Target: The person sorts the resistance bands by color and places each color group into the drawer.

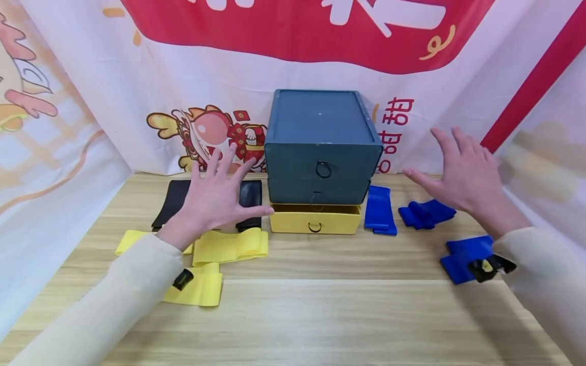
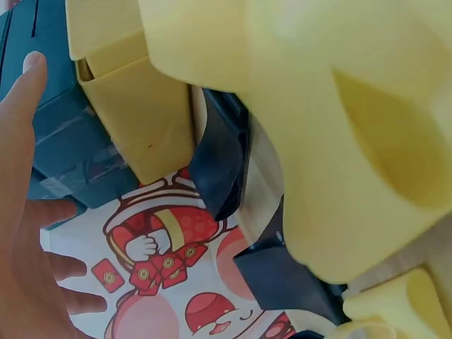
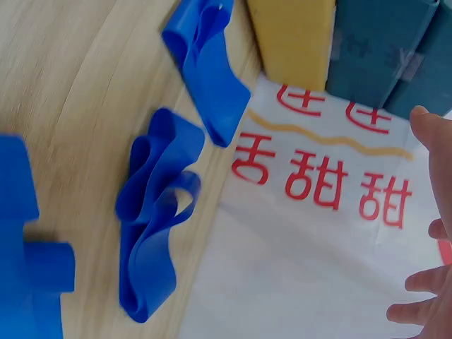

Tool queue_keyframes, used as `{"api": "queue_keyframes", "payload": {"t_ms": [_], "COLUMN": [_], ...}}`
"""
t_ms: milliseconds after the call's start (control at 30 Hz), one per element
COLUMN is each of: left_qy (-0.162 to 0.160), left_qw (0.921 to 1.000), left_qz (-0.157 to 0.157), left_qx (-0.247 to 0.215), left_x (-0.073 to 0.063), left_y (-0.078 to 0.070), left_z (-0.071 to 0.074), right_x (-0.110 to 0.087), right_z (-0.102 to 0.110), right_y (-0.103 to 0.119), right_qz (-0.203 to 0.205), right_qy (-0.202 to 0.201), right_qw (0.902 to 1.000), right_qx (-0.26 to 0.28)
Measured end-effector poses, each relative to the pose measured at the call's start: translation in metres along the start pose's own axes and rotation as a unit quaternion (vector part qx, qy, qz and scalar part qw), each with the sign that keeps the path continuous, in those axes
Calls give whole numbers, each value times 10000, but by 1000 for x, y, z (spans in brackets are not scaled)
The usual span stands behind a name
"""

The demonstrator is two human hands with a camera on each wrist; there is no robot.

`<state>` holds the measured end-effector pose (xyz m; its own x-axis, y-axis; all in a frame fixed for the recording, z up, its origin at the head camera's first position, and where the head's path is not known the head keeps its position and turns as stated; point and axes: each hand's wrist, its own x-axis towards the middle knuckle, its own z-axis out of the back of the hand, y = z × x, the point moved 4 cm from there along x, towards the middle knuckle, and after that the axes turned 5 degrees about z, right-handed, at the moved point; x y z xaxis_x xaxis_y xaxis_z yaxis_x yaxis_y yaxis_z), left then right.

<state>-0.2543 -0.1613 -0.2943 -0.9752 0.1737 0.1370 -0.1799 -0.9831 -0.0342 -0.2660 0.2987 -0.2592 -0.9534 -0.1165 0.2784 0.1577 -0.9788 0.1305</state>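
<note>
My left hand (image 1: 212, 195) is raised with its fingers spread, over the black bands (image 1: 250, 198) and yellow bands (image 1: 231, 246) on the left. It holds nothing. On the right, my right hand (image 1: 464, 173) is also up in the air with thumb and fingers apart, above the folded blue bands (image 1: 380, 209). Between the hands stands a stack of drawers: two dark blue drawers (image 1: 293, 162) over a yellow drawer (image 1: 288, 222). The yellow one is pulled partly out, and each front carries a small ring handle. In the left wrist view a yellow band (image 2: 296, 176) looms close.
The stack stands at the back of the wooden table (image 1: 320, 315), against a printed white cloth (image 1: 247, 76) that also hangs at both sides. One blue band (image 1: 462, 256) lies near the right forearm, another yellow band (image 1: 206, 287) by the left sleeve.
</note>
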Motion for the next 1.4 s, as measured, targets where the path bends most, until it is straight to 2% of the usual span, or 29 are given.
{"api": "queue_keyframes", "payload": {"t_ms": [233,400,500,600,667,733,867,933,1033,1133,1267,1400], "left_qy": [-61,-375,-570,-793,-984,-1204,-1503,-1524,-1513,-1553,-1787,-1852], "left_qw": [9999,9991,9981,9965,9942,9907,9780,9682,9444,9113,8658,8202], "left_qz": [-116,-195,-230,-253,-291,-385,-823,-1092,-1470,-1735,-1880,-1829], "left_qx": [-19,59,38,-125,-307,-498,-1193,-1657,-2523,-3395,-4279,-5094], "left_x": [2,5,6,6,6,6,9,11,14,17,21,24], "left_y": [-6,-8,-10,-13,-14,-15,-19,-21,-24,-29,-38,-46], "left_z": [-8,-9,-9,-9,-10,-9,-5,-2,2,7,15,22], "right_x": [-8,-20,-30,-40,-45,-48,-48,-47,-43,-39,-37,-36], "right_z": [10,20,27,34,35,33,20,12,0,-8,-14,-19], "right_y": [27,57,79,101,115,128,149,158,168,175,181,185], "right_qz": [157,454,678,990,1247,1363,1118,836,427,108,-153,-361], "right_qy": [-160,-731,-1334,-1977,-2250,-2222,-1524,-1110,-678,-536,-566,-538], "right_qw": [9996,9942,9820,9625,9492,9427,9397,9329,9133,8901,8684,8563], "right_qx": [179,643,1155,1574,1814,2084,2851,3322,3993,4524,4924,5123]}}
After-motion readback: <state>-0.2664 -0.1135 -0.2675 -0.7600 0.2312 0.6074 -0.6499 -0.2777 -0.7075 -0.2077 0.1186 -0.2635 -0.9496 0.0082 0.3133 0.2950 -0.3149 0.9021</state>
